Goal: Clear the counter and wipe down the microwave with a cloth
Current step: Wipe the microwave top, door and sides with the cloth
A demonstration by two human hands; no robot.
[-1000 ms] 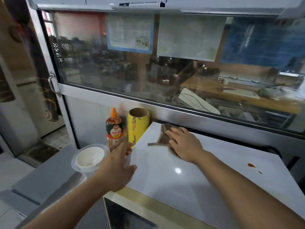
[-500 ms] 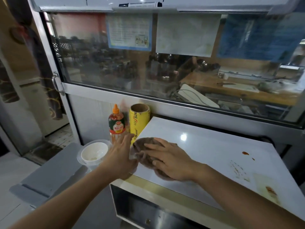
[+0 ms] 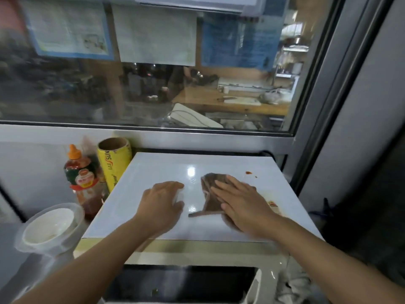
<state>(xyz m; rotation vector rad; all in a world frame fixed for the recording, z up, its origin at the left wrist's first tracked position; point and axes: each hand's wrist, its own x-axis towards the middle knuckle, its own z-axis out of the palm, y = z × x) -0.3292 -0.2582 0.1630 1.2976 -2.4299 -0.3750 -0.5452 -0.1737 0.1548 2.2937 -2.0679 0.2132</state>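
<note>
Wiping the glossy white top of the boxy microwave (image 3: pixel 166 170) is the step in hand: the right hand (image 3: pixel 241 207) presses a crumpled brown cloth (image 3: pixel 211 194) flat under straight, spread fingers, right of the top's centre, forearm reaching in from the near right. The left hand (image 3: pixel 160 202) rests palm-down just left of the cloth, fingers relaxed and holding nothing, apparently bracing. Reddish-brown sauce stains (image 3: pixel 248 172) remain just beyond the cloth to the far right, with more smears at the right edge, so the next move probably calls for sliding the cloth rightward over them with steady pressure.
</note>
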